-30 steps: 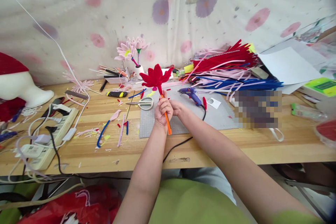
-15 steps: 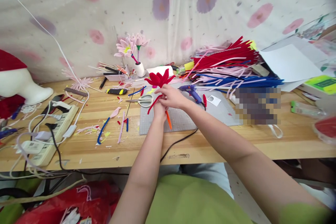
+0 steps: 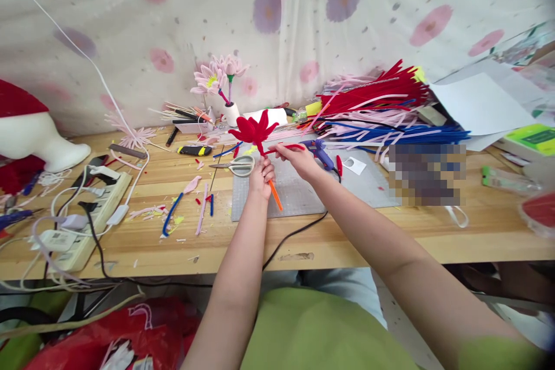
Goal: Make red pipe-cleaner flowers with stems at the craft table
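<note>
My left hand (image 3: 262, 177) is closed around the stem of a red pipe-cleaner flower (image 3: 254, 129), whose petals spread above the fist. An orange stem end (image 3: 275, 195) sticks out below that hand. My right hand (image 3: 299, 157) pinches a red pipe cleaner (image 3: 277, 149) that runs sideways from just under the petals. Beneath both hands lies a grey cutting mat (image 3: 299, 199). Scissors (image 3: 241, 166) rest left of my left hand, and a purple glue gun (image 3: 319, 153) lies behind my right hand.
Bundled pipe cleaners (image 3: 373, 95) are piled at the back right. A white vase (image 3: 231, 114) with pink flowers stands at the back. On the left are a power strip (image 3: 93, 225) with cords and a white mannequin head (image 3: 39, 136). A yellow-black utility knife (image 3: 195, 151) lies near scraps.
The flower has tilted and shifted left. My right hand has moved from beside my left hand to the right, drawing the red pipe cleaner across to that side.
</note>
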Demonstrator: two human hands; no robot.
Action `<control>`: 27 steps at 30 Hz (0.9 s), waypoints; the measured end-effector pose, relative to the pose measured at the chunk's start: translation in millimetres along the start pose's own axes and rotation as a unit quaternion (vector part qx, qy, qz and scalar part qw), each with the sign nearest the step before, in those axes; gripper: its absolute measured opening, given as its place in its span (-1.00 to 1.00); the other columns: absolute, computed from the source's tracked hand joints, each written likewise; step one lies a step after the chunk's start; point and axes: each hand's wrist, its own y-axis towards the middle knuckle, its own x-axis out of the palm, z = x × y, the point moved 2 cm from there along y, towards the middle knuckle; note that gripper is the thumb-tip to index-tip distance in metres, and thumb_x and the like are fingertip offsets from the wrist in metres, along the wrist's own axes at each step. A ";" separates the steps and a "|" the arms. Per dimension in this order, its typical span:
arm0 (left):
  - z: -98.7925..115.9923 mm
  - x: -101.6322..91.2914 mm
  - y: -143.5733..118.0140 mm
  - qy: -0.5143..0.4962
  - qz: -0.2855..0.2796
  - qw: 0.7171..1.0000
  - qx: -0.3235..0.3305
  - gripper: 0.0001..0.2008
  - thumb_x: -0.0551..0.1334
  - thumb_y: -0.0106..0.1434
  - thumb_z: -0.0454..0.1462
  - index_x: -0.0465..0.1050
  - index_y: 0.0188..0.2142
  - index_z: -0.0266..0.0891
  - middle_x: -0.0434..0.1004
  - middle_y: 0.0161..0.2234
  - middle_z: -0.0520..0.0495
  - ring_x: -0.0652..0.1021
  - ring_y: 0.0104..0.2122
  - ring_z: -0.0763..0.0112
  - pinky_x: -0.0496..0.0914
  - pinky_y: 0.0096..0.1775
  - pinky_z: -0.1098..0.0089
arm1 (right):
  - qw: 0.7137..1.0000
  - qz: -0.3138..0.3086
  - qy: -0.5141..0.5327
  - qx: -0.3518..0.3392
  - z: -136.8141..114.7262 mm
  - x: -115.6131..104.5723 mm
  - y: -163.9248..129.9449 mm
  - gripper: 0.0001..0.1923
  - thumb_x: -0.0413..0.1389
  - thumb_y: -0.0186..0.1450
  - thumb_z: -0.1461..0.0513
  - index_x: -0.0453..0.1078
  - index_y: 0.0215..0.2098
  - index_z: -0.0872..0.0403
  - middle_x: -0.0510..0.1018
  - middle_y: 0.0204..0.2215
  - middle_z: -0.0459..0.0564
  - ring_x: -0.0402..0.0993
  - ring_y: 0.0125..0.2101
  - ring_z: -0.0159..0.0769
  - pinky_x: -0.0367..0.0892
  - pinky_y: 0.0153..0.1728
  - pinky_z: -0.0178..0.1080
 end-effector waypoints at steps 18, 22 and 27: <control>-23.0 25.5 -33.5 -0.010 -0.047 0.994 0.096 -0.79 0.01 0.26 -0.45 0.36 -0.25 -0.19 0.30 -0.61 0.14 0.07 -0.75 0.70 0.00 -0.73 0.67 | 0.906 -0.095 0.267 0.313 38.2 21.1 -3.3 -0.86 0.05 0.11 0.40 0.39 -0.37 0.13 0.47 -0.53 -0.08 0.37 -0.54 -0.49 0.30 -0.55 -0.47; -19.0 11.9 -20.0 -0.036 -0.034 0.998 0.024 -0.73 -0.03 0.28 -0.46 0.40 -0.25 -0.20 0.30 -0.59 0.12 0.09 -0.75 0.75 -0.01 -0.73 0.71 | 0.927 -0.099 0.175 0.318 44.1 9.1 -2.8 -0.88 0.12 0.08 0.34 0.40 -0.37 0.16 0.50 -0.46 -0.01 0.40 -0.47 -0.43 0.33 -0.46 -0.39; -10.5 1.2 -9.0 0.014 0.005 0.998 -0.058 -0.73 -0.04 0.29 -0.42 0.42 -0.32 -0.29 0.31 -0.60 0.08 0.08 -0.77 0.78 -0.04 -0.76 0.69 | 0.988 0.073 0.054 0.122 21.5 -5.2 5.4 -0.79 0.17 0.09 0.22 0.41 -0.29 0.10 0.52 -0.23 -0.04 0.39 -0.21 -0.43 0.27 -0.19 -0.38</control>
